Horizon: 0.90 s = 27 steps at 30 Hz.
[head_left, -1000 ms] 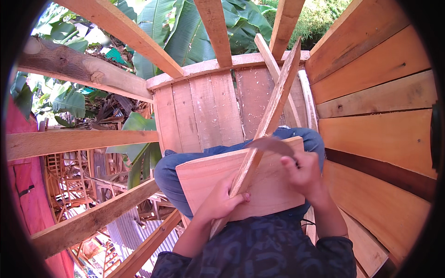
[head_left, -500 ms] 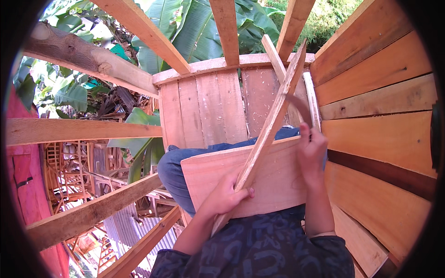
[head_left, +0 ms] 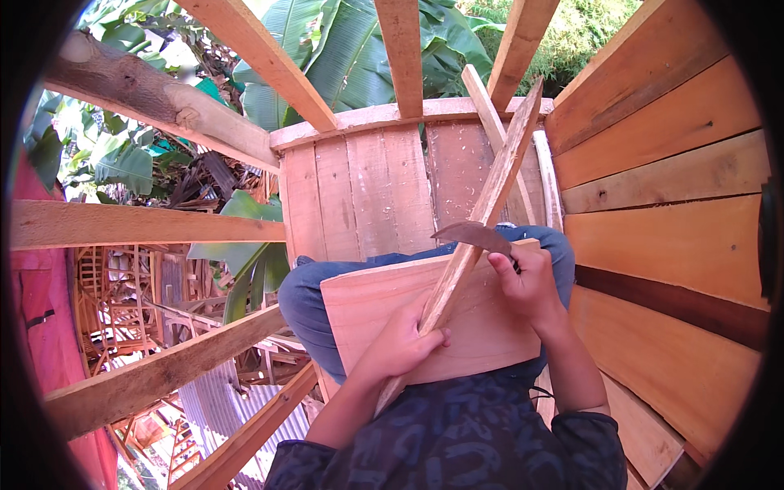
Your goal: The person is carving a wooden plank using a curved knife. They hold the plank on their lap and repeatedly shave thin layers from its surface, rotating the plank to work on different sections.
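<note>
A long wooden stick [head_left: 502,180] slants up and to the right across my lap, its far end narrowed to a point. My left hand [head_left: 406,341] is closed round its lower part, thumb over the top. In my right hand [head_left: 527,282] is a knife with a dark curved blade [head_left: 476,235]; the fingers wrap its handle, which is mostly hidden. The blade lies across the stick above my left hand, its tip past the stick's left side. A broad flat board [head_left: 380,298] rests on my thighs under the stick.
Beyond my legs lies a plank floor [head_left: 371,192] scattered with shavings. A thinner wooden strip [head_left: 492,122] leans behind the stick. A plank wall [head_left: 661,224] closes the right side. Open beams [head_left: 147,226] run along the left, with banana leaves [head_left: 351,61] beyond the far edge.
My right hand has brought the curved knife down and left, from beside the stick's upper part to across its middle. The left hand keeps its hold, and the stick has barely shifted.
</note>
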Available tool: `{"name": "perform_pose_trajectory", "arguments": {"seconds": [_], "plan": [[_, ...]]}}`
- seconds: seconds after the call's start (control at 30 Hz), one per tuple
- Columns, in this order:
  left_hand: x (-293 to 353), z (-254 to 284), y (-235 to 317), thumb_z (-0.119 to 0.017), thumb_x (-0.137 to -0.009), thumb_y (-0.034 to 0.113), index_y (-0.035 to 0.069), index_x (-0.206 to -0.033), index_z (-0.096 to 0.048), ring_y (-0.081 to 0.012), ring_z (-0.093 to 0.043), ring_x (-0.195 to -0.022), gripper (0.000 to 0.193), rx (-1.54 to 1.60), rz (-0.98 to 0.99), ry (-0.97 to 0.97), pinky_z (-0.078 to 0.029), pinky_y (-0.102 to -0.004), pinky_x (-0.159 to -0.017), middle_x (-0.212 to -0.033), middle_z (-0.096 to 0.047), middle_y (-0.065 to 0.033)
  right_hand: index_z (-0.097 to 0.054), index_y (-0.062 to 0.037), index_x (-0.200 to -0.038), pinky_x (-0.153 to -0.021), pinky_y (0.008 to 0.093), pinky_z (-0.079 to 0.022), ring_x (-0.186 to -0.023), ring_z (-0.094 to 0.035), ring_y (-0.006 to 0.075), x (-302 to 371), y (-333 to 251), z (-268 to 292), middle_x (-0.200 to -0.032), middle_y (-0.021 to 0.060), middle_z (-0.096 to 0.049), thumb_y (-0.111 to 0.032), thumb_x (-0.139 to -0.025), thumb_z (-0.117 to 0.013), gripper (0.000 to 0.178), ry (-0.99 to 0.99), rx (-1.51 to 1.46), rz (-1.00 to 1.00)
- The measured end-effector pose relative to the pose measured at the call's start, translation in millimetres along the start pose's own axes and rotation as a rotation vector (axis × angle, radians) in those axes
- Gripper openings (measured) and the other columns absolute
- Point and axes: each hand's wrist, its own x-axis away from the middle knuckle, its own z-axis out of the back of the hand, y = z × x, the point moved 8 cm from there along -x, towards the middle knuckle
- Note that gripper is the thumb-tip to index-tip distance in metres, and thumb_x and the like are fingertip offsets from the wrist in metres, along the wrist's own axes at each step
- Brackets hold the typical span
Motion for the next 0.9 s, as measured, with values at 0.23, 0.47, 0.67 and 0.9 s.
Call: {"name": "perform_pose_trajectory", "arguments": {"seconds": [0.23, 0.47, 0.67, 0.9], "plan": [[-1, 2, 4, -0.059, -0.078, 0.007, -0.003, -0.13, -0.044, -0.0125, -0.06, -0.08, 0.055, -0.058, -0.052, -0.001, -0.05, -0.0283, -0.074, -0.088, -0.06, -0.006, -0.064, 0.0005, -0.074, -0.048, 0.0363, -0.04, -0.05, -0.054, 0.034, 7, -9, 6, -0.06, 0.0197, -0.055, -0.033, -0.088, -0.065, 0.036, 0.273, 0.084, 0.162], [2, 5, 1, -0.062, -0.078, 0.006, -0.004, -0.129, -0.044, -0.0149, -0.062, -0.085, 0.055, -0.051, -0.04, -0.016, -0.051, -0.03, -0.076, -0.095, -0.06, -0.0089, -0.036, -0.0002, -0.061, -0.045, 0.0324, -0.023, -0.05, -0.029, 0.0097, -1, 42, 82, -0.052, 0.0, -0.031, -0.035, -0.097, -0.053, 0.053, 0.555, -0.144, -0.036], [1, 3, -1, -0.063, -0.079, 0.006, -0.005, -0.131, -0.043, -0.0164, -0.063, -0.088, 0.057, -0.013, 0.013, -0.004, -0.053, -0.0312, -0.077, -0.099, -0.06, -0.0105, -0.055, 0.0004, -0.068, -0.046, 0.0353, -0.035, -0.047, -0.048, 0.0253, 12, -19, 13, -0.052, 0.0134, -0.046, -0.03, -0.09, -0.062, 0.039, 0.063, -0.029, 0.109], [0, 2, 4, -0.06, -0.079, 0.005, -0.005, -0.131, -0.043, -0.0148, -0.063, -0.083, 0.056, -0.001, 0.006, -0.024, -0.051, -0.0298, -0.077, -0.09, -0.062, -0.0097, -0.066, -0.0047, -0.078, -0.049, 0.0371, -0.043, -0.055, -0.058, 0.0331, -1, -7, 5, -0.061, 0.0149, -0.057, -0.032, -0.086, -0.066, 0.028, 0.137, 0.121, 0.127]]}}
